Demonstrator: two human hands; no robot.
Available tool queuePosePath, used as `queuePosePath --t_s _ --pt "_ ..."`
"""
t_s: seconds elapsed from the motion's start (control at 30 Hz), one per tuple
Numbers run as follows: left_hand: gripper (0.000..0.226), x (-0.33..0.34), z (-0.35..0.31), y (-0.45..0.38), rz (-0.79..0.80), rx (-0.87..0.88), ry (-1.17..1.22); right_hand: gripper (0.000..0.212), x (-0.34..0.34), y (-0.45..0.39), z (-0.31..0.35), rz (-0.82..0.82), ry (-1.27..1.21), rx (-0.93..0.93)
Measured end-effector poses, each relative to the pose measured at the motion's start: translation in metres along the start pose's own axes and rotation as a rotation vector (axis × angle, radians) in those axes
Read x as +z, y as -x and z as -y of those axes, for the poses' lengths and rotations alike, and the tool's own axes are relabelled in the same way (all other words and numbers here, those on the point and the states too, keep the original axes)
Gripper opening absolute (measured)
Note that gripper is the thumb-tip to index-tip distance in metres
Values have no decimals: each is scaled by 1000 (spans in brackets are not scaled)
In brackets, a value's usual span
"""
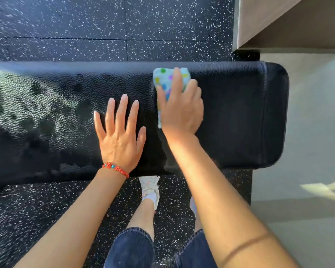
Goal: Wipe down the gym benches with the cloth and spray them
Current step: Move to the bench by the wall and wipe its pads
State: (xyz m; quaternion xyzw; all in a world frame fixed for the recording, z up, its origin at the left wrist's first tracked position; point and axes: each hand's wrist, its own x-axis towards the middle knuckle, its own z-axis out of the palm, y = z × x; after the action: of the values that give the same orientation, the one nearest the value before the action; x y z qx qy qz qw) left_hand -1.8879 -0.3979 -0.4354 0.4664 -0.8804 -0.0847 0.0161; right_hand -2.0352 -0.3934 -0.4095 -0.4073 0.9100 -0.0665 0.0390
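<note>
A black padded gym bench runs across the view from left to right, its rounded end at the right. Its left part glistens wet in the sunlight. My right hand presses a folded light-blue cloth with coloured dots flat on the bench top, near the far edge. My left hand lies flat on the pad just left of it, fingers spread, holding nothing; a red bead bracelet is on that wrist. No spray bottle is in view.
Black speckled rubber flooring lies beyond and in front of the bench. A grey smooth floor begins right of the bench end. A beige wall or cabinet base stands at the top right. My feet in white shoes stand close against the near side.
</note>
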Motion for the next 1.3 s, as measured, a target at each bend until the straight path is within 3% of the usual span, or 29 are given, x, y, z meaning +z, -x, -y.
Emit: queuePosePath --t_s 0.13,0.3,0.4,0.6,0.73,0.87,1.0,1.17,1.3 --pt "57 -2 0 -1 -2 10 0 49 -6 -9 -33 -76 36 -208" --pt "58 -1 -1 -1 2 -5 -12 55 -21 -28 -127 10 5 250" --pt "57 -2 -2 -1 -1 -7 -16 55 -16 -24 -113 -29 18 332" --pt "54 -8 -4 -1 17 -9 3 50 -6 9 -29 10 -77 62" --pt "55 -16 -2 5 13 -48 15 48 -12 2 -68 -61 -16 -153" --pt "56 -16 10 17 15 -66 -4 53 -19 6 -116 -20 -62 168" --pt "56 -9 16 21 21 -28 -39 54 -14 19 -98 -35 -95 342" --pt "55 -7 19 22 -6 -29 -23 47 -5 73 -7 10 -114 49" --pt "55 -16 27 22 10 33 0 46 -4 73 -19 -46 -77 -123"
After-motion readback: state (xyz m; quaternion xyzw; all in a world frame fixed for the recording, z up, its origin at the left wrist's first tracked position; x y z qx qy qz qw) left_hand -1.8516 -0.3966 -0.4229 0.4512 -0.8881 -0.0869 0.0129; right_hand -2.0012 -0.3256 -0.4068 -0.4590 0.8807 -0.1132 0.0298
